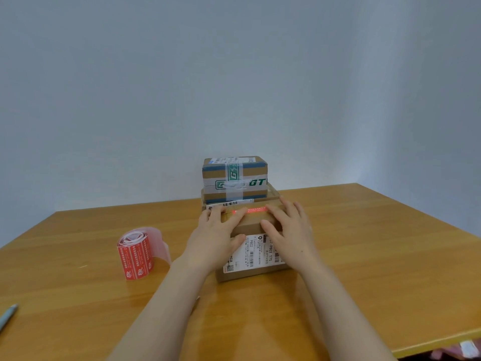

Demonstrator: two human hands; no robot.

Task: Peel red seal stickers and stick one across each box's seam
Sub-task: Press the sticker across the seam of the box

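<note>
Red shows between your fingertips: the seal sticker (256, 210) lies as a strip running left to right across the far part of the top of the near cardboard box (250, 223). Your left hand (217, 235) is laid flat on the left side of that box, fingers straight and slightly spread, their tips at the sticker's left end. Your right hand (289, 230) mirrors it on the right side, fingers also straight and spread, covering the sticker's right end. Neither hand pinches anything; both press down on the cardboard. A white shipping label (256, 252) with barcodes covers the near part of the box top, between your wrists.

Just beyond this box, two more stand stacked: a taped box with green lettering (234, 175) on top of a wider brown box (273, 195). To the left, well apart from your hands, the roll of red stickers (135, 254) stands on end on the wooden surface (364, 243), its pale backing strip curling out to the right. A light blue pen (7, 316) lies at the near left edge.
</note>
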